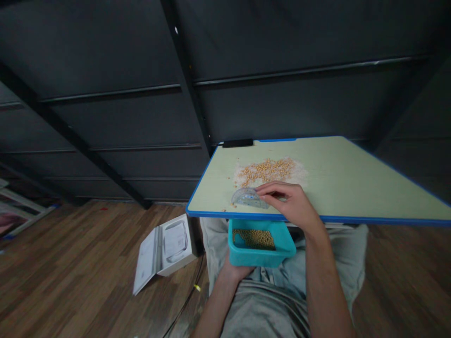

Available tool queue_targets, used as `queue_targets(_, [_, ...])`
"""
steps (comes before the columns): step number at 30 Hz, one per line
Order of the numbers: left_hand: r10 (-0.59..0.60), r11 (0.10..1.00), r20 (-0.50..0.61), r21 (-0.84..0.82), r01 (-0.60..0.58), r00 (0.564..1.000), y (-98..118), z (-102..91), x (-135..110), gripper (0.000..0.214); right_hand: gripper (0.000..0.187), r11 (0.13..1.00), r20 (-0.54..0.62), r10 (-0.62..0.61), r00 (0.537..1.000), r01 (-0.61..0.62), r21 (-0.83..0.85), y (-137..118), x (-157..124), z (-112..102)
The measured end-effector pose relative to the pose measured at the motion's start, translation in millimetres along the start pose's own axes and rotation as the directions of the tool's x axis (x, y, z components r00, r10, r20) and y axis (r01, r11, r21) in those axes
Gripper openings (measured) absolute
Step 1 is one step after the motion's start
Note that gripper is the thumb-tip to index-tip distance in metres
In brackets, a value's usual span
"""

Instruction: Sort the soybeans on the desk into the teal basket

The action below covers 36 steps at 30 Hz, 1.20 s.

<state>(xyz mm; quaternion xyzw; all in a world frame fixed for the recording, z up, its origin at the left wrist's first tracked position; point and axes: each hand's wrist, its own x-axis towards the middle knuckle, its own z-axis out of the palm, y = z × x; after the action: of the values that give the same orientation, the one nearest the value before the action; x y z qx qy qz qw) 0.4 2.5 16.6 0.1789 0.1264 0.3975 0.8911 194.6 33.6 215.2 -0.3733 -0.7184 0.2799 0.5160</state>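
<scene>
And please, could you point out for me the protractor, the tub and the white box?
Protractor (247, 197): head view, on the middle of its clear face.
Tub (258, 257): head view, on its near outer wall.
White box (179, 265): head view, on its near side wall.

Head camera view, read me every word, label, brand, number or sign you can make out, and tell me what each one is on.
No text can be read.
Clear protractor in the right hand: faint markings, too small and blurred to read.
Open white box: any print on it is too blurred to read.
</scene>
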Motion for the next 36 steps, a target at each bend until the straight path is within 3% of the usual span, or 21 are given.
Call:
queue_targets(11, [-0.01, 1.0, -0.02, -0.018, 0.01, 1.0, 0.3, 10.6, 1.6, 0.046, 0.011, 0.999, 0.011, 0.034, 0.999, -0.034, 0.015, -2.6, -0.3, -0.5])
queue_targets(25, [0.004, 1.0, -0.029, 0.014, -0.004, 1.0, 2.9, 8.3, 0.0, 0.04, 0.011, 0.999, 0.025, 0.054, 0.998, -0.054, 0.007, -3.6, -1.5, -1.8])
queue_targets(31, [-0.001, 0.999, -0.031, 0.042, 0.002, 1.0, 4.4, 17.7, -2.4, 0.041, 0.013, 0.999, -0.001, 0.053, 0.999, -0.053, 0.004, -2.7, -1.1, -1.4])
queue_targets(36, [-0.009, 0.998, -0.063, 0.063, 0.013, 0.998, 3.5, 13.7, -1.0, 0.045, 0.012, 0.999, -0.036, 0.029, 0.999, -0.028, 0.018, -2.2, -0.3, -1.2])
